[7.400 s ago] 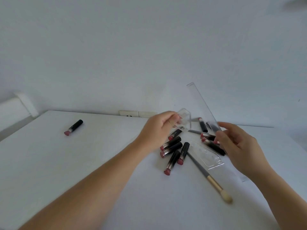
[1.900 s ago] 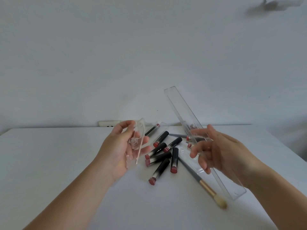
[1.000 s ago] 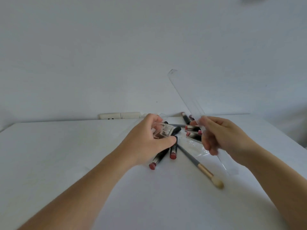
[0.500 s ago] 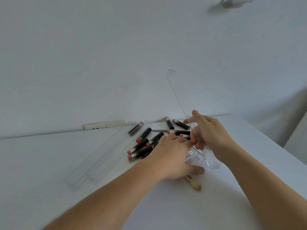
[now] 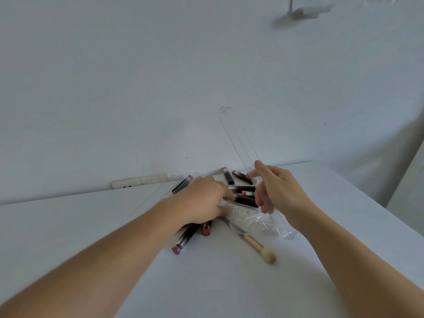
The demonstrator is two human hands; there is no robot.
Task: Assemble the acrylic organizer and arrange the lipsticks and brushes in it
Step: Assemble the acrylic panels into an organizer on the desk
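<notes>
My right hand (image 5: pixel 281 191) grips a long clear acrylic strip (image 5: pixel 238 143) that stands tilted, its top leaning left toward the wall and its lower end (image 5: pixel 289 235) on the table. My left hand (image 5: pixel 202 201) lies over the pile of black lipsticks (image 5: pixel 184 238) and seems to pinch the edge of a small clear acrylic piece (image 5: pixel 249 220) between thumb and forefinger; this spot is blurred. More lipsticks (image 5: pixel 228 176) lie behind the hands. A makeup brush (image 5: pixel 258 246) with a pale tip lies in front of the clear pieces.
Long clear acrylic panels (image 5: pixel 151 200) lie flat on the white table (image 5: pixel 68 226) left of the pile, with one lipstick (image 5: pixel 182 184) on them. A white socket strip (image 5: pixel 140 180) sits against the wall. The table's right edge (image 5: pixel 358 196) runs close to my right arm.
My left hand has moved back and left from the strip's foot onto the lipstick pile. The strip's lower end has slid right. My right hand keeps its grip on the strip.
</notes>
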